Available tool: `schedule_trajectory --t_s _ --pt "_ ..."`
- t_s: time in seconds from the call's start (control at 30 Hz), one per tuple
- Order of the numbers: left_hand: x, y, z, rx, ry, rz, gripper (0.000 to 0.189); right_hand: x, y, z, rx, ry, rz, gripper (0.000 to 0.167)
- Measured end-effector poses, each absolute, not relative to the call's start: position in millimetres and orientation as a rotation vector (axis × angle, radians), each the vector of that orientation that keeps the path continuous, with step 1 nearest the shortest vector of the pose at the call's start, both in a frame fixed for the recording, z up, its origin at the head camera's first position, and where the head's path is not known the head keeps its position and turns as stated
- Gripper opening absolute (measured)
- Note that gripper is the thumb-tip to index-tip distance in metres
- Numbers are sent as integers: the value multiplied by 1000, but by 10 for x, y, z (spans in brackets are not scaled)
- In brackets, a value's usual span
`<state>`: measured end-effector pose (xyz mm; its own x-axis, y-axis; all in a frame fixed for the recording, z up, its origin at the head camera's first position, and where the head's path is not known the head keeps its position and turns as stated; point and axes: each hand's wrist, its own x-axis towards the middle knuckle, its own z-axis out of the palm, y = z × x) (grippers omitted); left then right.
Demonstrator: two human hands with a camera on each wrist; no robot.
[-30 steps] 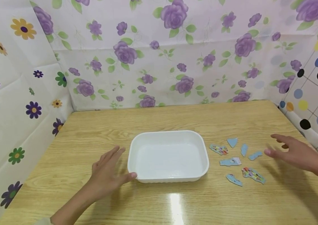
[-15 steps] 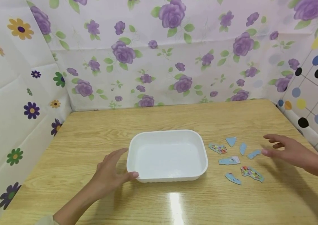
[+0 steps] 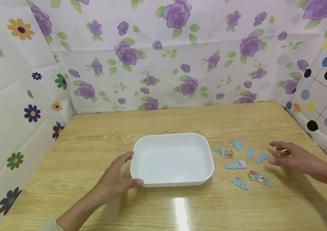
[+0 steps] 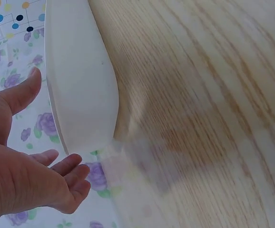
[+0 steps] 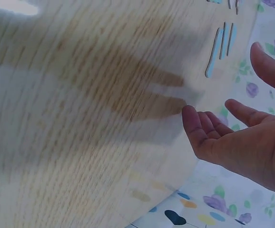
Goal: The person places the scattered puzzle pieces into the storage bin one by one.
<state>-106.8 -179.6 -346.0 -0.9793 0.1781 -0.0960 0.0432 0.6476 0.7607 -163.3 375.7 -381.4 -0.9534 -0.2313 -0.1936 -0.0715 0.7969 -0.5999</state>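
Fingers, right hand: parted, holding nothing, right of tray. Puzzle pieces: between tray and right hand, the nearer hand. Nearest piece: just tray-side of it, long axis roughly toward tray. Left hand: spread at tray's left end, contact unclear.

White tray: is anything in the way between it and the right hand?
Yes: flat bluish pieces lie on the table between the right hand and the white tray. They look low enough to reach over.
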Motion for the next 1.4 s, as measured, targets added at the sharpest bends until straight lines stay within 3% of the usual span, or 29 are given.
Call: schedule_trajectory --t_s 0.37,0.83,1.4 --pt "-1093 -1826 -3501 268 2565 1447 94 -1635 3749 -3828 -223 2682 -955 72" --pt "-1092 -1840 -3569 158 2300 1669 98 -1629 3777 -3887 -246 2609 -968 76" --pt "-1111 -1848 -3578 112 2305 1663 100 -1735 3751 -4050 -444 2759 -940 64"
